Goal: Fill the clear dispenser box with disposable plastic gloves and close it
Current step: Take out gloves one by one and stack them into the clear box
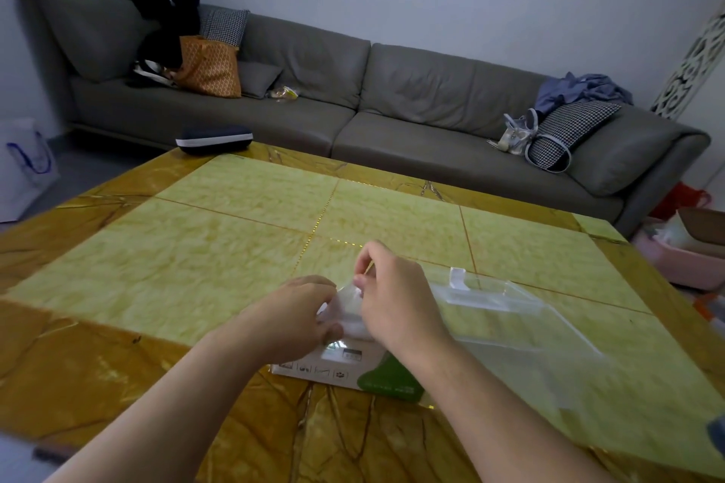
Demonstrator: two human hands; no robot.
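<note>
A white and green glove package (345, 369) lies on the table near the front edge. Both hands meet just above it. My left hand (290, 316) grips a bunch of thin clear plastic gloves (351, 310) from the left, and my right hand (392, 298) pinches the same bunch from the right with thumb and forefinger. The clear dispenser box (506, 310) lies to the right of my hands, with its lid open; my right forearm crosses its near part. The box's inside is hard to read through the clear plastic.
The yellow and brown marble table (235, 247) stretches ahead. A dark case with a white band (214, 139) sits at its far left corner. A grey sofa (392, 106) with bags and cushions stands behind. Pink tubs (682, 255) are on the floor at right.
</note>
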